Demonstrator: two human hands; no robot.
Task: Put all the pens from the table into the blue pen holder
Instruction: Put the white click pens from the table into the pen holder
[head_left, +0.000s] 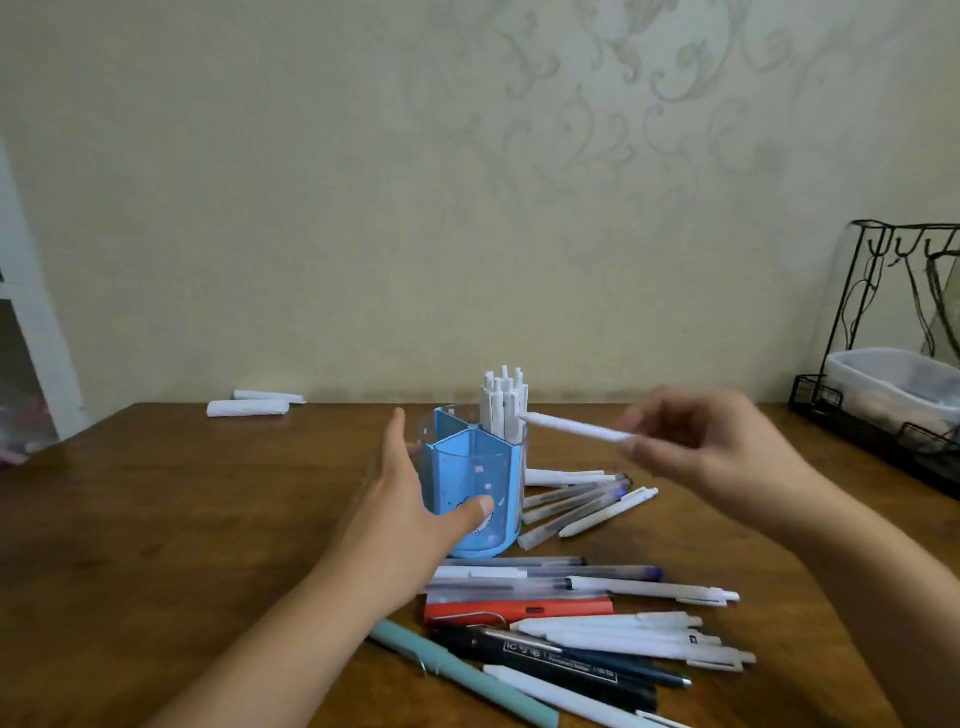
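Observation:
The blue pen holder stands mid-table with several white pens upright in its back compartment. My left hand is around the holder's left side, thumb pressed on its front wall and fingers behind it. My right hand, blurred, pinches a white pen that lies nearly level, its tip at the standing pens. Several clear and white pens lie right of the holder. A bigger pile of white, clear, red, black and teal pens lies in front.
Two white paper rolls lie at the table's back left edge. A black wire rack with a white plastic tub stands at the far right. A wall runs close behind the table.

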